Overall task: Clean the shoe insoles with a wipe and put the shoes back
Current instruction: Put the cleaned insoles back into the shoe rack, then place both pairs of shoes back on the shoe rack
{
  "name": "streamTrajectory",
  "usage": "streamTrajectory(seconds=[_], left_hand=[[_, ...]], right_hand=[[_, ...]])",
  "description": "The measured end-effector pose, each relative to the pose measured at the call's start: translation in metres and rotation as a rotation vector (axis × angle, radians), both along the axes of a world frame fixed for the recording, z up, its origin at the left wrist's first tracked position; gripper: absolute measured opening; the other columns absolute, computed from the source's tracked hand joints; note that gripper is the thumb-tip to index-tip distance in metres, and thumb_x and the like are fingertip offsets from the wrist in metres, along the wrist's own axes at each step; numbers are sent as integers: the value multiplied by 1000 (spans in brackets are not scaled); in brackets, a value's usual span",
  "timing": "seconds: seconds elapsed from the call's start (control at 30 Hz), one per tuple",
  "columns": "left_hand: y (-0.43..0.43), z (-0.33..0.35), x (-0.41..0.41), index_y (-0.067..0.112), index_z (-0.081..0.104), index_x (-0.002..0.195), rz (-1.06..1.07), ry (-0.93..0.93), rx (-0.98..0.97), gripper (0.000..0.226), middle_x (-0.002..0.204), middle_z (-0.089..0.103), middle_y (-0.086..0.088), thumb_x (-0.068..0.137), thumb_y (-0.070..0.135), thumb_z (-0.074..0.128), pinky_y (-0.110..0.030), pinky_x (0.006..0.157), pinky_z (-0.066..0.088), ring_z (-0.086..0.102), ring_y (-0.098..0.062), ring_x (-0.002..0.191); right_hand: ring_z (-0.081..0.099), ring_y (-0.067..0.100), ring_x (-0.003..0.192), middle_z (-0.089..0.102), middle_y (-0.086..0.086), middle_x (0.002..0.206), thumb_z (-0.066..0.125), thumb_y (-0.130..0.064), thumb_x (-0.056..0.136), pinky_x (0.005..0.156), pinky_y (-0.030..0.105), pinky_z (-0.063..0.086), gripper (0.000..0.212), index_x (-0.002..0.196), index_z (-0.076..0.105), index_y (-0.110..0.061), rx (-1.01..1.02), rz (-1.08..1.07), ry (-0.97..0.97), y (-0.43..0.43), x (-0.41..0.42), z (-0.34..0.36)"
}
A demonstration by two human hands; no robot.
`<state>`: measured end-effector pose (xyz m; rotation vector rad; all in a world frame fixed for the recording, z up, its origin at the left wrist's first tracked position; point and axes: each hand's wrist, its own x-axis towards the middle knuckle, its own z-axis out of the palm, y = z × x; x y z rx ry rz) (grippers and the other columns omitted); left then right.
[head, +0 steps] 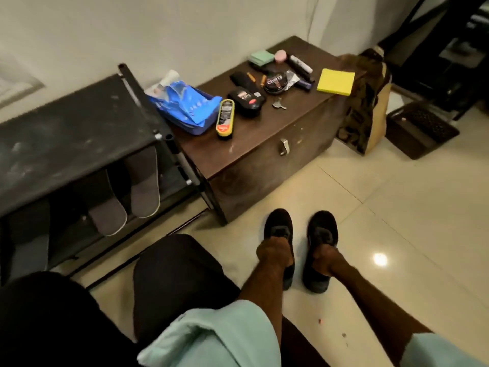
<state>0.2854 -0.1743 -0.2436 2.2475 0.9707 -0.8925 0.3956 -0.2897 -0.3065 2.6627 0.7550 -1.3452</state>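
**Stock on view, left to right: shoes on the floor, one in each hand**

1. Black shoe rack [79,112], far left against the wall, its top dusty. On a shelf under the top I see a grey pair [144,186] standing on end. I cannot tell whether they are slippers or insoles.
2. Bench [264,144], brown wood with a metal latch on its front, just beside the rack. On it I count:
   - a blue wipe pack [182,107] at the left end
   - a yellow-and-black polish applicator [225,119] touching the pack
   - a black shine sponge [247,100]
   - a small key [279,104]
   - a round polish tin [275,82]
   - a green box [262,57] and a pink jar [280,56] at the back
3. Left shoe [277,223], black, flat on the tiled floor [397,207] in front of the bench. The left hand [274,256] has its fingers curled into the opening and grips the shoe.
4. Right shoe [322,223], black, just beside the first and parallel to it. The right hand [324,259] grips it the same way at the opening.
5. Yellow cloth [336,81], folded, at the right end of the bench.
6. Patterned bag [367,109], standing against the end of the bench.
7. Dark doormat [420,128], on the floor, far right.
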Motion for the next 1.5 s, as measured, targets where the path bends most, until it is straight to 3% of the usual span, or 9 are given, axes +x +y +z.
streamTrajectory(seconds=[0.2,0.37,0.53,0.67,0.87,1.13,1.3,1.4,1.5], left_hand=[[-21,-48,12,13,30,155,-38,247,-60,62,156,33,-21,101,26,57,-55,114,34,35,-43,141],[-33,-89,4,14,8,162,-127,386,-141,77,165,16,-21,103,27,56,-53,119,29,21,-43,149],[-41,-121,-6,16,22,159,-43,378,-164,68,161,27,-19,101,31,55,-49,117,34,31,-39,146],[-34,-134,-9,11,47,144,32,242,-62,48,148,47,-14,102,34,54,-41,110,43,47,-30,136],[-31,-123,-3,11,49,142,79,119,-59,52,146,49,-13,98,37,60,-38,109,42,47,-31,135],[0,-51,19,11,46,143,140,6,-23,96,142,52,-12,65,44,91,-38,101,49,56,-32,127],[35,31,26,6,54,132,52,20,-130,87,127,63,-13,61,36,96,-39,84,60,67,-31,110],[54,97,18,-2,58,125,37,45,-277,76,113,70,-20,67,29,95,-48,76,63,73,-35,94],[67,172,4,0,65,110,-36,-2,-254,61,95,74,-19,70,38,92,-32,53,60,75,-30,74]], right_hand=[[47,39,138,45,21,151,66,-43,96,115,42,40,81,157,25,-8,-83,-201,68,-38,-16,-62],[47,35,139,43,18,155,70,-40,94,108,34,43,81,156,28,-7,-83,-263,167,-49,-29,-93],[54,38,132,50,21,148,65,-34,97,104,36,48,65,151,39,-8,-34,-349,134,-45,-35,-103],[57,40,127,55,22,140,62,-31,99,104,42,50,50,139,49,-5,-1,-398,63,-39,-39,-100],[61,37,122,59,17,133,69,-38,95,98,41,53,50,132,54,-7,30,-414,-51,-36,-40,-77],[63,32,117,61,13,128,75,-51,85,94,38,57,67,132,54,-9,87,-318,-153,-14,-24,1],[61,30,123,59,9,134,77,-44,80,98,37,55,68,136,52,-15,108,-153,-134,11,-15,82],[68,30,106,67,9,119,81,-43,77,82,36,57,51,116,59,-16,162,-57,-130,21,-9,147],[69,26,81,68,4,94,87,-46,71,69,33,57,40,83,58,-21,208,43,-172,31,-10,223]])
